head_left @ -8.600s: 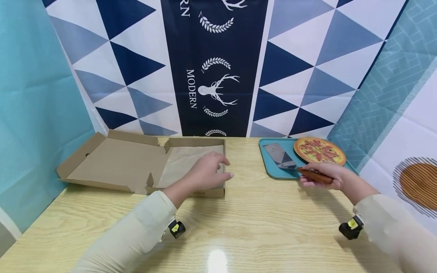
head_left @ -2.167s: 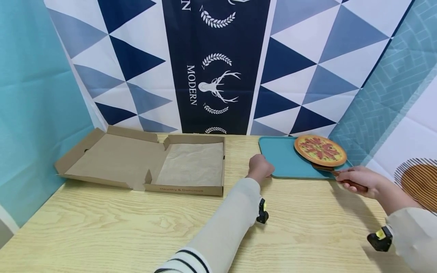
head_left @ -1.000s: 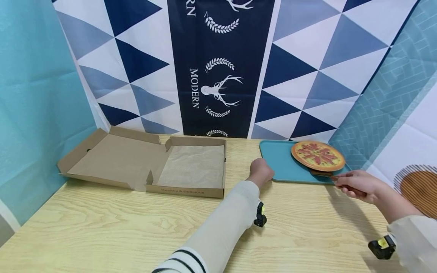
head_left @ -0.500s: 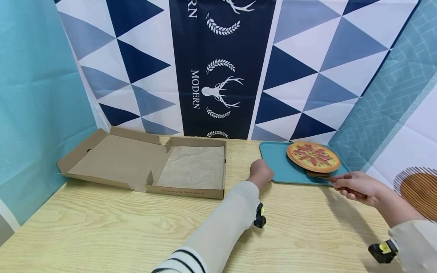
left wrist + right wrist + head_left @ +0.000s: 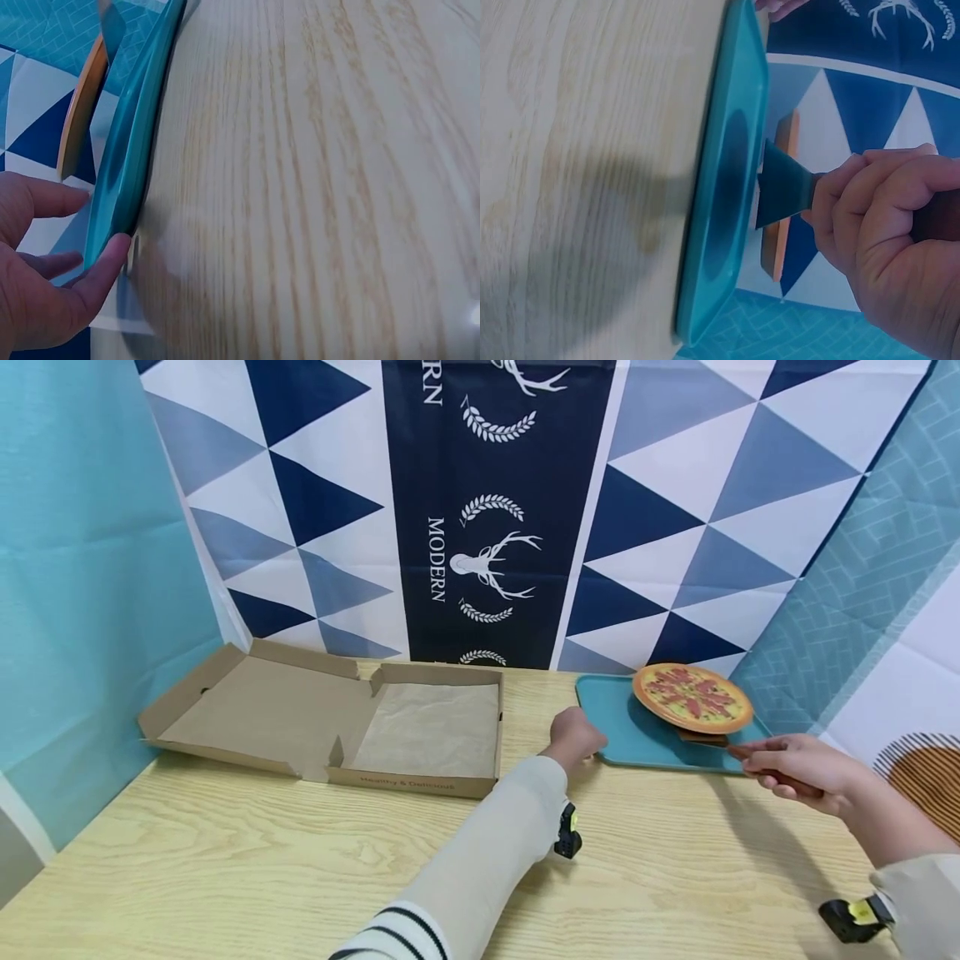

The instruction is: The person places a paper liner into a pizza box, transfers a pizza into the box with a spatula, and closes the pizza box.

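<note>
In the head view, my right hand grips the wooden handle of a pizza spatula. Its flat metal blade is under a round pizza, which it carries. A gap shows between the pizza and the teal tray, whose surface bears a dark round shadow in the right wrist view. At the tray's near left corner, my left hand holds the rim. In the left wrist view its thumb lies against the outer side, while a finger reaches over the top.
An open cardboard pizza box lies left of the tray, its base lined with paper and its lid folded out to the left. Patterned cloth hangs behind the wooden table, and a teal cloth hangs at the left.
The right hand has taken up the spatula, slid its blade under the pizza and raised the pizza off the tray. My left hand moved from the box to the tray's corner.
</note>
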`<state>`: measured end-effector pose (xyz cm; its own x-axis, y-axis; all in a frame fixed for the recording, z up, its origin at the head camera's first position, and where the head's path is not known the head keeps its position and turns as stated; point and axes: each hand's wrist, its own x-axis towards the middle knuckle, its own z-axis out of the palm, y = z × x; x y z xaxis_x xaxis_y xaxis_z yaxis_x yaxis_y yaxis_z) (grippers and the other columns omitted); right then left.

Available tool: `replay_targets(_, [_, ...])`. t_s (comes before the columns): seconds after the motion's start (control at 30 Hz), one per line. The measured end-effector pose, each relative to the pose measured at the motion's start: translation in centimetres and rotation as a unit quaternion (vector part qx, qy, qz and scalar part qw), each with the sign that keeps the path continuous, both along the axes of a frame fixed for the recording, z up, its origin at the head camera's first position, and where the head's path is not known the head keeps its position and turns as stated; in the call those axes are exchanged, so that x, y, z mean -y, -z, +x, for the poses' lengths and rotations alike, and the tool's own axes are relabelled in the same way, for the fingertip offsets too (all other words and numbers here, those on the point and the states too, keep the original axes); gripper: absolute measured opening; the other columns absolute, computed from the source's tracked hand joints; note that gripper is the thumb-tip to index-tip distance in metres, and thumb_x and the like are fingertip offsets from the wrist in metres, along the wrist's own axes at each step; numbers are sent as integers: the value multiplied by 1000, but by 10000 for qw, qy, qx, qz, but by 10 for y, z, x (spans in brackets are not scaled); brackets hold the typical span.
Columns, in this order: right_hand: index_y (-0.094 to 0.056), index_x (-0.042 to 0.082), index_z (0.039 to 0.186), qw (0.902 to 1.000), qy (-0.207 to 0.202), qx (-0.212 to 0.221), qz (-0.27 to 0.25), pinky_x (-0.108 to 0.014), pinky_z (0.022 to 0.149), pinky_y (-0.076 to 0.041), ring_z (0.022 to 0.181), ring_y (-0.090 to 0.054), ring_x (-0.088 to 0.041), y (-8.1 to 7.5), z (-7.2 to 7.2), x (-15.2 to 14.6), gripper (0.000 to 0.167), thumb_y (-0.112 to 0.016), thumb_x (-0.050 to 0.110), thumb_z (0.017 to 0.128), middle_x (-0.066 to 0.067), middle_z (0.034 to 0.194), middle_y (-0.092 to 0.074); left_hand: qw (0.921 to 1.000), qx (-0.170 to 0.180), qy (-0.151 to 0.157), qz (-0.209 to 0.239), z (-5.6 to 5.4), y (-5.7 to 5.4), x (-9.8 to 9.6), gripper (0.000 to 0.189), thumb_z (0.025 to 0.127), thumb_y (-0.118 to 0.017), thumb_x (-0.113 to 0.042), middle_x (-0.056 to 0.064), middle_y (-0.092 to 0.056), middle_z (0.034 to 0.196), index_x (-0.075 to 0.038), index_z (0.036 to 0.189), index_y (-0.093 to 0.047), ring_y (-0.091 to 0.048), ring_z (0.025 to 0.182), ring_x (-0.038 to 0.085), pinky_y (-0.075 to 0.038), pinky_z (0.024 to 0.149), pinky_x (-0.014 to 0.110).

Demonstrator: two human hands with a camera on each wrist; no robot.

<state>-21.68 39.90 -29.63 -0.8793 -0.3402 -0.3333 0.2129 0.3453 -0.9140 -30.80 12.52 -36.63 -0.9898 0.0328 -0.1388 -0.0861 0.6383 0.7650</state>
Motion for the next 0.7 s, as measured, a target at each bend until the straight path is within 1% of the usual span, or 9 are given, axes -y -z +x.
replay_targets(0.07, [-53, -2, 132, 10000, -38, 4, -26, -18, 49, -47, 54, -52, -3, -1, 1, 1, 32, -49, 7, 101, -1, 75, -61, 10000, -13, 63, -11, 1, -2, 1, 14, 81, -75, -12, 2, -62, 77, -6, 89, -66, -52, 55, 14, -46, 52, 27])
replay_targets(0.13, [-48, -7, 135, 10000, -76, -10, 35, -18, 49, -47, 53, -52, -3, -2, 2, 2, 37, -48, 7, 101, -2, 78, -61, 9998, -11, 166, -47, 2, -4, 1, 30, 80, -79, -17, 0, -66, 95, -8, 107, -68, -57, 63, 13, -51, 60, 26])
replay_targets(0.2, [-40, -14, 139, 9998, -108, -51, 135, -19, 49, -47, 53, -50, -4, -3, 3, 4, 43, -47, 7, 102, -1, 84, -62, 9996, -27, 268, -94, 4, -6, 2, 48, 79, -82, -23, -2, -65, 114, -12, 123, -65, -62, 78, 11, -53, 71, 26])
replay_targets(0.3, [-28, -21, 141, 9994, -149, -133, 284, -20, 48, -46, 52, -49, -5, -6, 5, 8, 52, -47, 7, 102, 3, 99, -63, 9987, -69, 454, -204, 5, -8, 1, 55, 80, -82, -26, -5, -61, 126, -16, 130, -62, -62, 101, 12, -53, 81, 27])
replay_targets(0.4, [-22, -23, 141, 9990, -208, -215, 322, -21, 48, -46, 52, -48, -6, -7, 7, 10, 57, -48, 8, 101, 11, 115, -61, 9980, -141, 571, -244, 7, -10, 1, 54, 80, -82, -27, -6, -61, 126, -17, 129, -62, -58, 111, 13, -52, 84, 27])
replay_targets(0.57, [-13, -23, 143, 9986, -339, -273, 298, -23, 47, -45, 51, -46, -7, -9, 10, 15, 65, -50, 9, 101, 18, 118, -58, 9956, -334, 779, -398, 9, -12, 4, 53, 80, -81, -32, -6, -62, 121, -16, 127, -62, -58, 110, 11, -51, 85, 26])
replay_targets(0.6, [-11, -23, 143, 9984, -370, -293, 298, -23, 47, -45, 51, -45, -7, -9, 11, 16, 66, -50, 9, 101, 19, 118, -58, 9944, -419, 833, -487, 9, -12, 5, 49, 81, -80, -30, -7, -62, 119, -16, 125, -63, -58, 106, 9, -50, 84, 24])
replay_targets(0.63, [-10, -23, 143, 9984, -387, -301, 297, -23, 47, -45, 51, -44, -6, -9, 11, 16, 66, -50, 9, 101, 20, 118, -58, 9930, -467, 922, -563, 10, -13, 6, 39, 84, -77, -27, -7, -63, 107, -13, 118, -64, -58, 95, 8, -49, 78, 22])
replay_targets(0.7, [-8, -24, 143, 9980, -450, -361, 251, -23, 47, -44, 51, -43, -7, -10, 12, 17, 67, -49, 9, 102, 19, 120, -57, 9895, -603, 1062, -771, 11, -14, 8, 21, 87, -72, -23, -7, -57, 86, -10, 102, -64, -50, 74, 7, -43, 66, 20])
